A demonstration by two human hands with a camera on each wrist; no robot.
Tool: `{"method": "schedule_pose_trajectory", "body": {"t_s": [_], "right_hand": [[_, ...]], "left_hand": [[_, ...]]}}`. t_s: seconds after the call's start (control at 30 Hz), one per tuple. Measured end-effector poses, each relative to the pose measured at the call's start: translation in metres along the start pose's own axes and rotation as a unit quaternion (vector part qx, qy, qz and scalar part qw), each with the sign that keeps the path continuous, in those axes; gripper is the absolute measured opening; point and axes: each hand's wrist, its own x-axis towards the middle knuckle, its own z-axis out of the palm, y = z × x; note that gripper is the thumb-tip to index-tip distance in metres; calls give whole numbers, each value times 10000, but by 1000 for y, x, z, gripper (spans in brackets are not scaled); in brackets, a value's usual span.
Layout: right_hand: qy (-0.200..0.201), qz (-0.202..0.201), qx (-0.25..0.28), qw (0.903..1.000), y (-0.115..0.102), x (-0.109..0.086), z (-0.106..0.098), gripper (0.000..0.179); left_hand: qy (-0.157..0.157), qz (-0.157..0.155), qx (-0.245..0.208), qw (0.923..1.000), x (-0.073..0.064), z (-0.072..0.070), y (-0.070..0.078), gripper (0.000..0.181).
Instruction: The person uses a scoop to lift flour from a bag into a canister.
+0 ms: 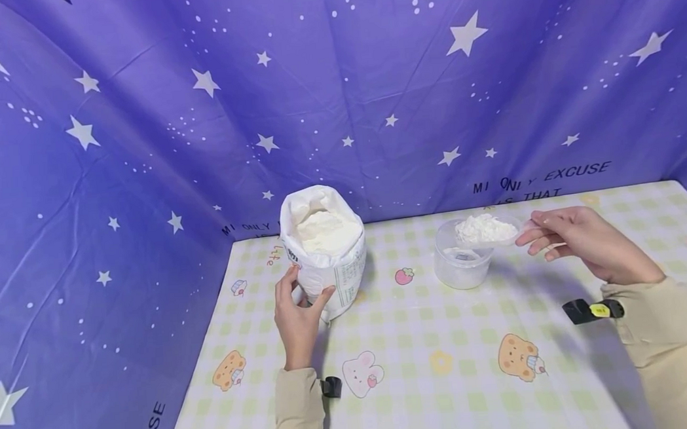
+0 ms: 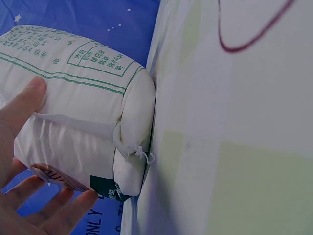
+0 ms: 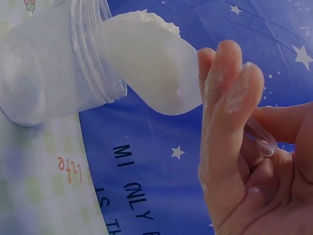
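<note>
A white bag of flour (image 1: 347,276) stands upright with its top open, and flour (image 1: 323,232) shows inside. My left hand (image 1: 299,319) grips its near side low down, thumb on one side and fingers on the other; in the left wrist view the thumb (image 2: 32,95) presses the printed cloth. My right hand (image 1: 581,239) pinches the handle of a translucent plastic scoop (image 3: 161,83) heaped with flour (image 1: 486,229). The scoop is held level over the mouth of a clear round plastic tub (image 1: 462,273). Some white powder marks the right fingers (image 3: 234,98).
A checked tablecloth (image 1: 410,341) with cartoon prints covers the table. Behind and to the left hangs a blue curtain (image 1: 336,97) with white stars, close to the bag and near the tub. Both wrists wear black straps (image 1: 591,311).
</note>
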Motion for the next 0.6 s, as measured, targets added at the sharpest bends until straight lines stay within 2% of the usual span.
{"method": "schedule_pose_trajectory", "body": {"t_s": [0.43, 0.6], "right_hand": [[25, 27, -679, 9977, -11, 4, 0, 45], [45, 116, -1048, 9944, -19, 8, 3, 51]], "left_hand": [[-6, 33, 33, 10000, 1, 0, 0, 74], [-26, -47, 57, 10000, 1, 0, -1, 73]]}}
